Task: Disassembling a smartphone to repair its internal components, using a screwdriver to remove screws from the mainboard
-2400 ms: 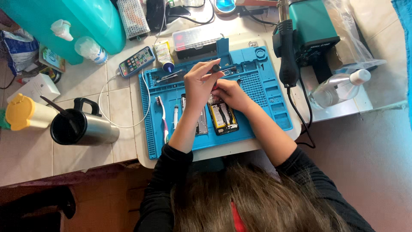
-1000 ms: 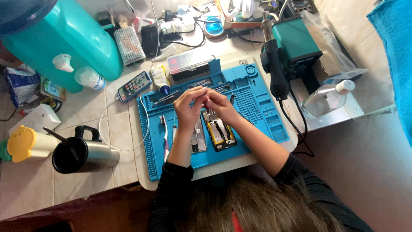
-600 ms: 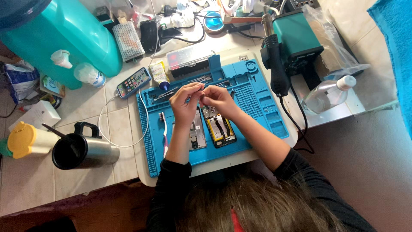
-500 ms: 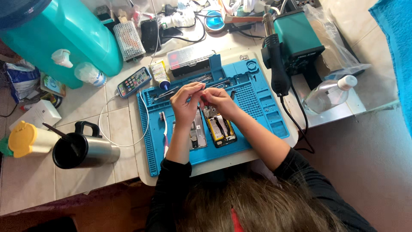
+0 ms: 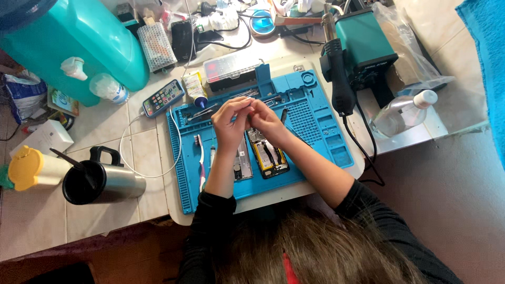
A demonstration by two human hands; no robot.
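The left hand (image 5: pixel 231 118) and right hand (image 5: pixel 263 117) are being held together, fingertips pinched on something too small to tell, above an opened black smartphone (image 5: pixel 268 156) that is lying on a blue silicone repair mat (image 5: pixel 315 131) on the tiled bench (image 5: pixel 105 142).

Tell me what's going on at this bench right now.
A person sits at a tiled counter over a blue repair mat. The left hand and right hand are raised together just above an opened phone, fingertips pinched around something too small to make out. A second opened phone part lies beside it on the mat. A hot-air station stands at the mat's far right corner, and a steel mug lies to the left.
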